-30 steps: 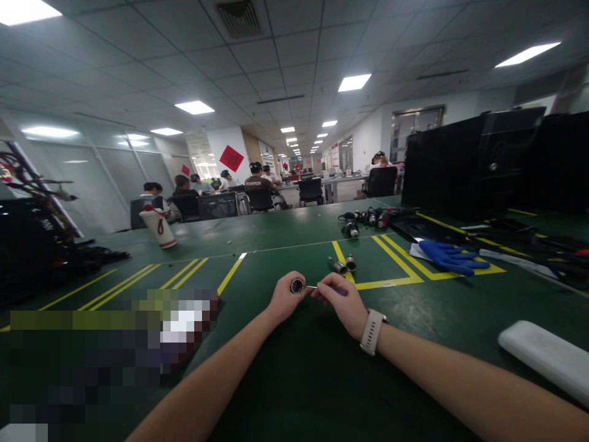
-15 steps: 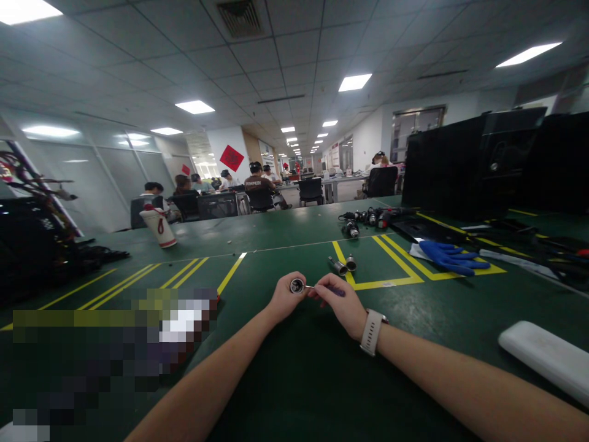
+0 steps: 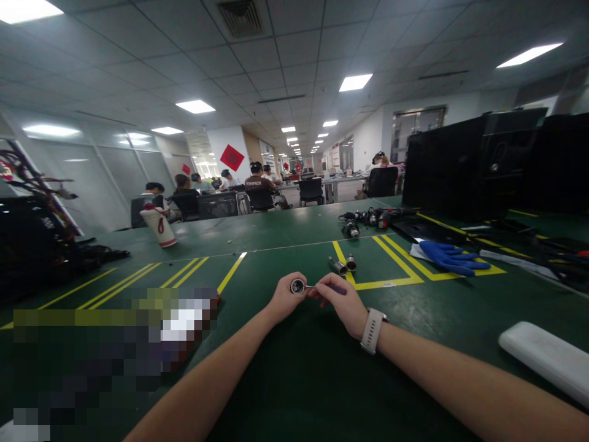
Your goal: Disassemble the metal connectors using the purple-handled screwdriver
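Observation:
My left hand (image 3: 286, 296) is closed around a round metal connector (image 3: 297, 286), its open end with a dark inside turned towards me. In my right hand (image 3: 339, 302) is a small screwdriver, mostly covered by the fingers. Its thin metal shaft (image 3: 311, 286) points left and reaches the side of the connector; whether the tip sits in a screw is too small to tell. Both hands are just above the green table (image 3: 285, 380). Beyond the right hand, two metal connector pieces (image 3: 339, 266) lie side by side by a yellow tape line.
Cabled connectors (image 3: 352, 229) lie farther back. To the right are a blue glove (image 3: 448, 255), a white case (image 3: 547, 356) and black computer cases (image 3: 451, 166). A paper cup (image 3: 159, 227) stands at the back left. Several people sit at desks beyond.
The right fingers have shifted slightly on the screwdriver, and less of its handle shows now. The left hand and the connector stay in place.

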A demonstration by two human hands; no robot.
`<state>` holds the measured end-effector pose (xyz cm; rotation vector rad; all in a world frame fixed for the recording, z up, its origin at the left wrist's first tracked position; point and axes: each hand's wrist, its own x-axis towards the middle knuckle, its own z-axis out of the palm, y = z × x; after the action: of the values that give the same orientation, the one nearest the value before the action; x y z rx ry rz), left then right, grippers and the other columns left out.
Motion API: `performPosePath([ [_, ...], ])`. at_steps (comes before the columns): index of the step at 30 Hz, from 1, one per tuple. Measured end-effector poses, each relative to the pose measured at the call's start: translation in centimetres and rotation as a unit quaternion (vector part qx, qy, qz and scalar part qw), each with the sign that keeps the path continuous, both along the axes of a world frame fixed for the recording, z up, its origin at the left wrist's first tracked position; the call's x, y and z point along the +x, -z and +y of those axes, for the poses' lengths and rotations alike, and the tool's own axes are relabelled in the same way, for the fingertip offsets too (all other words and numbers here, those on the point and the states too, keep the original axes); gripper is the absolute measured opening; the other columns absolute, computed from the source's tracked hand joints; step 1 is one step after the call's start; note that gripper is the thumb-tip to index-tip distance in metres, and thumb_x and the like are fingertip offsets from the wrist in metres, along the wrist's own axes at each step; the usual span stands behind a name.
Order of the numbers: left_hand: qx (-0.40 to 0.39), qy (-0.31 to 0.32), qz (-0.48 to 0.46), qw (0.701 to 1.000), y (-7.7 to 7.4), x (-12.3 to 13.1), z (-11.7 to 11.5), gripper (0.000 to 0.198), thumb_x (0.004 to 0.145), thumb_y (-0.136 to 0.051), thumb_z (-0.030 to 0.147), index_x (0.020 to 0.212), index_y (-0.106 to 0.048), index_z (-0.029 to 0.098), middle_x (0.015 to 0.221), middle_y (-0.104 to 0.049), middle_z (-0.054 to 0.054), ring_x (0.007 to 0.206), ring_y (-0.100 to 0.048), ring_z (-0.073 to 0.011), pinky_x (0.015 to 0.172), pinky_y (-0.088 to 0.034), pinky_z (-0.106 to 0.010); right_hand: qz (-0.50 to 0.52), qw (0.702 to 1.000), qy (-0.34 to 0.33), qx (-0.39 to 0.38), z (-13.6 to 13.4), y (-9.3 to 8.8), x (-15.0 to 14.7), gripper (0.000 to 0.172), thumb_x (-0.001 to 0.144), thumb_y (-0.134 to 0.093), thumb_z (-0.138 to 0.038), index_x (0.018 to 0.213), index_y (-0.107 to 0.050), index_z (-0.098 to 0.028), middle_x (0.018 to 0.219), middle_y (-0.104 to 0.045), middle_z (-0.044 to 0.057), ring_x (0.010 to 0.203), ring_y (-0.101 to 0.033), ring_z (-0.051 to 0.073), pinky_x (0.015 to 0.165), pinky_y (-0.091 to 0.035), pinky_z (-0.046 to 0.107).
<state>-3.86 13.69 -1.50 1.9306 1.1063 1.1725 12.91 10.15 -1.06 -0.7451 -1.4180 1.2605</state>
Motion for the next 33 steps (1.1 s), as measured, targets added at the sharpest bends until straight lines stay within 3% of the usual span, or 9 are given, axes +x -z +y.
performPosePath([
  [13, 0.017, -0.032, 0.002, 0.999, 0.02, -0.03, 0.09, 0.014, 0.064, -0.066, 0.019, 0.064, -0.052, 0.015, 0.062, -0.05, 0.004, 0.057, -0.046, -0.0103, 0.053, -0.036, -0.022, 0.014, 1.0, 0.002, -0.024, -0.03, -0.12, -0.01, 0.012, 0.08, -0.056, -0.03, 0.076, -0.058, -0.019, 0.08, -0.065, 0.002, 0.078, -0.06, 0.019, 0.066, -0.047, 0.033],
  [20, 0.002, -0.011, 0.002, 1.0, 0.0, 0.23, 0.03, 0.02, 0.061, -0.071, 0.022, 0.062, -0.052, 0.015, 0.059, -0.049, 0.005, 0.054, -0.043, -0.0089, 0.05, -0.033, -0.02, 0.034, 0.999, 0.001, -0.023, 0.61, 0.59, -0.2, 0.017, 0.077, -0.06, -0.036, 0.074, -0.058, -0.02, 0.076, -0.064, 0.002, 0.076, -0.06, 0.019, 0.064, -0.046, 0.032],
  [26, -0.012, 0.011, -0.003, 1.0, 0.24, 0.0, 0.14, 0.019, 0.065, -0.068, 0.023, 0.066, -0.051, 0.015, 0.061, -0.05, 0.004, 0.054, -0.045, -0.009, 0.049, -0.035, -0.02, 0.041, 0.999, -0.003, -0.034, 0.32, 0.17, -0.13, 0.019, 0.075, -0.062, -0.038, 0.073, -0.058, -0.019, 0.074, -0.065, 0.002, 0.073, -0.06, 0.018, 0.063, -0.046, 0.031],
  [33, 0.014, -0.021, 0.008, 1.0, 0.21, -0.01, 0.16, 0.017, 0.064, -0.066, 0.02, 0.064, -0.05, 0.015, 0.061, -0.048, 0.005, 0.055, -0.044, -0.0091, 0.05, -0.035, -0.02, 0.038, 0.999, 0.012, -0.031, 0.08, -0.07, -0.16, 0.021, 0.074, -0.062, -0.04, 0.074, -0.058, -0.019, 0.077, -0.067, 0.003, 0.075, -0.06, 0.018, 0.063, -0.046, 0.031],
])
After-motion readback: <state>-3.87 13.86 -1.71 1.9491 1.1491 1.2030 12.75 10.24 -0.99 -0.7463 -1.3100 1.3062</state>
